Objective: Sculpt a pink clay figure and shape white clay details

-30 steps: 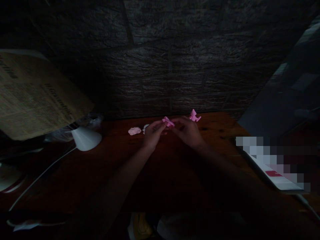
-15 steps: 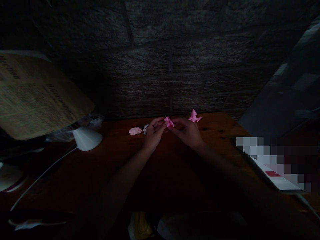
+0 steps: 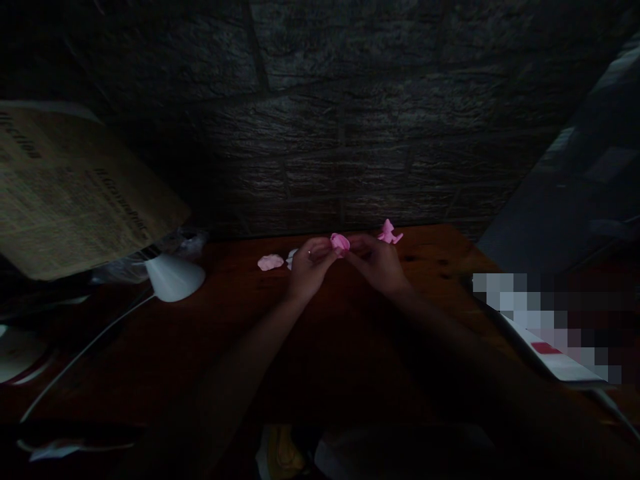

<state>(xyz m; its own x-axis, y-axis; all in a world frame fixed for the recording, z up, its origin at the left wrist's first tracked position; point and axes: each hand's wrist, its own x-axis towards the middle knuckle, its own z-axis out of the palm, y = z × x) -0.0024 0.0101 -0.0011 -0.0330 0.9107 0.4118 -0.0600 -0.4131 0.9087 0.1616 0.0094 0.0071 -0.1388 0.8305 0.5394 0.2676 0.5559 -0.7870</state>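
A small bright pink folded piece (image 3: 340, 244), soft like modelling clay or paper, is pinched between both hands over the table. My left hand (image 3: 309, 265) grips its left side with thumb and fingers, and a ring shows on one finger. On the other side, my right hand (image 3: 377, 263) holds it with thumb and fingertips, the two thumbs almost meeting. Behind my right hand stands a pink pointed figure (image 3: 389, 232) near the wall. Left of my left hand lie a flat pale pink lump (image 3: 270, 262) and a whitish piece (image 3: 290, 259), partly hidden by that hand.
The wooden table (image 3: 235, 313) meets a dark brick wall (image 3: 310, 120). At left stands a lamp with a white base (image 3: 176, 278), a newsprint-patterned shade (image 3: 85, 193) and a cord (image 3: 87, 358). A partly blurred-out device (image 3: 565, 363) lies at right. The scene is very dim.
Between my fingers the pink piece has been turned and now looks rounder and more cupped. Both hands have shifted only slightly; the other pieces stay put.
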